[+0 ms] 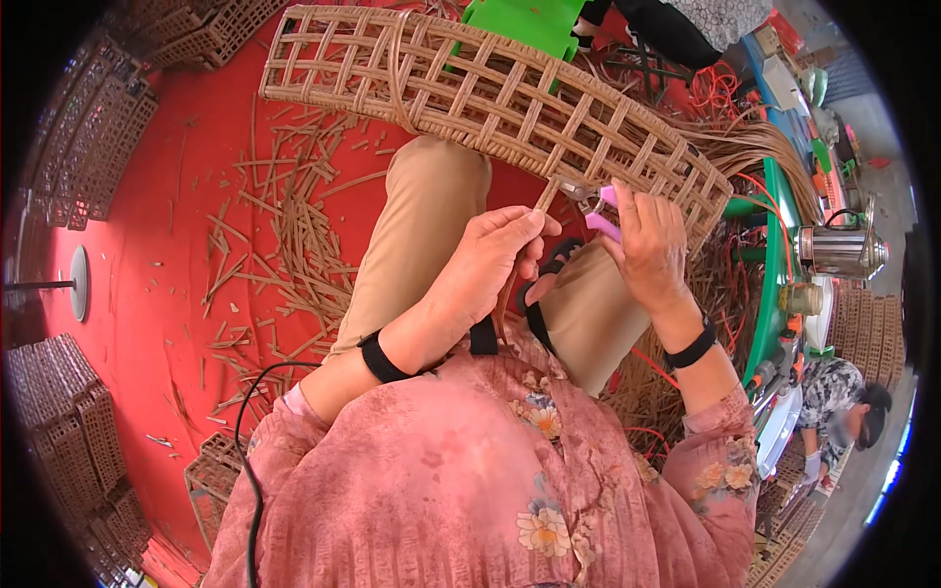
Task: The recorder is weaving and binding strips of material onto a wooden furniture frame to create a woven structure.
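Across my knees lies a long, curved panel of brown wicker, woven in an open lattice. My left hand is closed just below its near edge, pinching a flat brown wicker strip between thumb and forefinger. The strip's upper end reaches the panel's rim. My right hand grips a pair of cutting pliers by the purple handles. Their metal jaws are close to the rim, right beside the strip; whether they are closed on it I cannot tell. A loop of strand crosses the panel's left part.
Cut wicker scraps litter the red floor covering on the left. Stacked woven panels line the left side. A bundle of long strands and a green-edged table with a metal pot are at right. Another person crouches beyond.
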Motion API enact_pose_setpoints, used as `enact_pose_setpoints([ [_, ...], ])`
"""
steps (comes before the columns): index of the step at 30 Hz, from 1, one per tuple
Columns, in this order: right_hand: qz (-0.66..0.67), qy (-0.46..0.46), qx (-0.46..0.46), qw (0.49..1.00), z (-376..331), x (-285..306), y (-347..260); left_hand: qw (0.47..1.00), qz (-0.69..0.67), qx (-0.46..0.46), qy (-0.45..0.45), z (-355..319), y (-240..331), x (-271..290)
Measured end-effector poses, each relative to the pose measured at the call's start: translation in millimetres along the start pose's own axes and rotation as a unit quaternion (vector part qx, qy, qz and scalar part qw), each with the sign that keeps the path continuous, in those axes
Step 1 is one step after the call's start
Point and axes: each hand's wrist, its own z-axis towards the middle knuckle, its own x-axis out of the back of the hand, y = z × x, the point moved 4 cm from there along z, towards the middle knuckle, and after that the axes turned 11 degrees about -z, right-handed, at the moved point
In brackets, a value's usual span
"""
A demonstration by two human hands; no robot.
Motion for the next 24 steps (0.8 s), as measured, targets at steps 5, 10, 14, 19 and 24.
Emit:
enact_pose_setpoints([
  [5,0.005,-0.014,0.013,1.0,3,4,-2,0.997,0.078,-0.003,0.0,-15,18,-7],
  [10,0.062,-0.016,-0.033,0.997,-4,17,-7,0.966,0.225,-0.12,0.051,-49,95,9],
  [14,0.097,-0.003,-0.127,0.987,-39,27,-5,0.86,0.4,-0.225,0.223,-80,160,74],
  [19,0.089,0.045,-0.344,0.934,-112,26,25,0.6,0.578,-0.386,0.395,-98,162,111],
  [24,-0.008,0.07,-0.575,0.815,-249,34,78,0.72,0.571,-0.342,0.194,-25,100,43],
])
